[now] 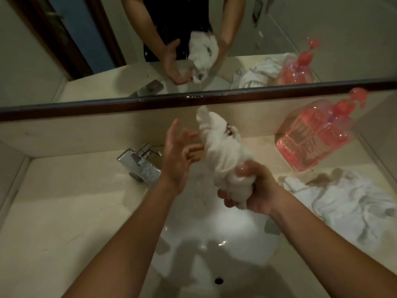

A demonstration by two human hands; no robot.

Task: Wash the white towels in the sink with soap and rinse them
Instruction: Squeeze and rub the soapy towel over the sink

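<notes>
Right hand clenched around wrung white towel above sink; left hand spread, empty.

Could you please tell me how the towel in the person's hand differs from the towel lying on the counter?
The held towel is bunched into a tight, upright roll, gripped at its lower end by the right hand; the counter towel lies spread and crumpled, touched by nothing. The held towel is above the sink; the counter towel lies beside it, below the soap bottle. The counter towel shows dark stains; the held towel looks mostly clean. Both are white.
</notes>
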